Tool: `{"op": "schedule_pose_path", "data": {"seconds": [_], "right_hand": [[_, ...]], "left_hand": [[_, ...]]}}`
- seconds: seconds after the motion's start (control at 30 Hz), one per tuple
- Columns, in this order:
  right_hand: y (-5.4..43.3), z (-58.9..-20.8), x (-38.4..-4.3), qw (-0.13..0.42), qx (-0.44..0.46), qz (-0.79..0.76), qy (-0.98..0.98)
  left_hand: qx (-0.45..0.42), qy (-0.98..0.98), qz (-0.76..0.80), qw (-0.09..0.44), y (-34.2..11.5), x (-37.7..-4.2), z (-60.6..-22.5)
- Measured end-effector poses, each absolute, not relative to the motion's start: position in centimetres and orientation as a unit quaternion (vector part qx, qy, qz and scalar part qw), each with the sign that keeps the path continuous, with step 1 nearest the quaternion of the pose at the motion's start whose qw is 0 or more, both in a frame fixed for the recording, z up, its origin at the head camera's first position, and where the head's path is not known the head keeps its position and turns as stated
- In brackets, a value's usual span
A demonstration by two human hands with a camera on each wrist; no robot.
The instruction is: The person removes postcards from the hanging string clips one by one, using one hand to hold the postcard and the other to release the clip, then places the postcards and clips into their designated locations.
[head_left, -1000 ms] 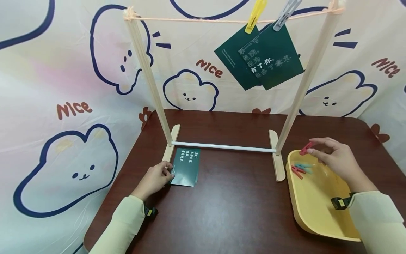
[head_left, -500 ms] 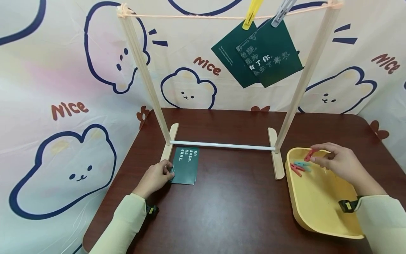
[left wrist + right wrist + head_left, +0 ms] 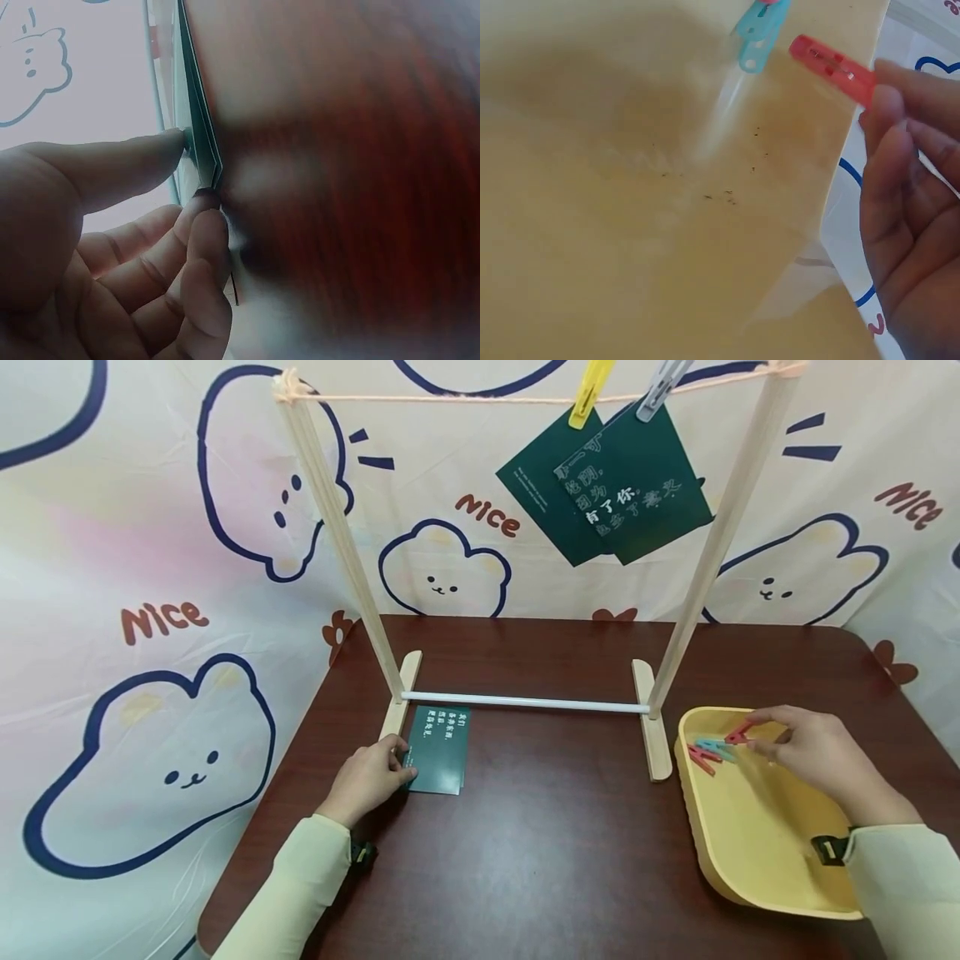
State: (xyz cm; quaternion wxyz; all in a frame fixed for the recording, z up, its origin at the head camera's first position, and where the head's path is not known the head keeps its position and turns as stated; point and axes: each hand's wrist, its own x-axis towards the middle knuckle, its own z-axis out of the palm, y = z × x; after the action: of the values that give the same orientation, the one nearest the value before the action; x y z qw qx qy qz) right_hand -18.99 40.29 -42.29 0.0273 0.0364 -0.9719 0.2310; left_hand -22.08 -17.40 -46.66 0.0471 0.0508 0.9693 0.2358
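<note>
My left hand (image 3: pixel 371 781) pinches the near left edge of the dark green cards (image 3: pixel 442 752) lying on the table at the rack's left foot. In the left wrist view the thumb (image 3: pixel 142 161) is on one face and the fingertips are at the corner of the thin stack (image 3: pixel 196 112). Over the yellow basket (image 3: pixel 701 852), my right hand (image 3: pixel 813 752) holds a red clothespin (image 3: pixel 738 734) between thumb and fingers. A blue clothespin (image 3: pixel 716 748) and another red clothespin (image 3: pixel 702 761) lie just left of it on the basket floor.
A wooden rack (image 3: pixel 720 543) with a white crossbar (image 3: pixel 525 702) stands mid-table. From its string (image 3: pixel 420 399), a yellow clothespin (image 3: pixel 591 393) and a grey clothespin (image 3: pixel 663 390) hold two green cards (image 3: pixel 637 485). A printed cloth (image 3: pixel 247 635) rises behind and at the left.
My right hand has lowered the red clothespin into the basket, closer to the other clothespins. The left hand stays at the cards, almost still. The head view has shifted slightly.
</note>
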Motion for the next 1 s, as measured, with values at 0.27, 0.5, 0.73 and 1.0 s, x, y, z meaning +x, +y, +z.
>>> {"op": "schedule_pose_path", "data": {"seconds": [0.27, 0.5, 0.73, 1.0], "right_hand": [[41.04, -42.55, -19.56, -0.006, 0.032, 0.183, -0.983], [40.91, -42.37, -19.52, -0.044, 0.041, 0.185, -0.981], [40.85, -42.36, -19.45, -0.118, 0.031, 0.187, -0.975], [40.97, -42.47, -19.62, -0.144, 0.028, 0.194, -0.970]], "left_hand": [[0.046, 0.974, 0.218, 0.048, -17.18, -21.78, -46.40], [0.043, 0.977, 0.206, 0.044, -17.14, -21.76, -46.20], [0.042, 0.978, 0.200, 0.042, -17.05, -21.77, -46.37], [0.043, 0.980, 0.189, 0.035, -16.95, -21.82, -46.41]]}}
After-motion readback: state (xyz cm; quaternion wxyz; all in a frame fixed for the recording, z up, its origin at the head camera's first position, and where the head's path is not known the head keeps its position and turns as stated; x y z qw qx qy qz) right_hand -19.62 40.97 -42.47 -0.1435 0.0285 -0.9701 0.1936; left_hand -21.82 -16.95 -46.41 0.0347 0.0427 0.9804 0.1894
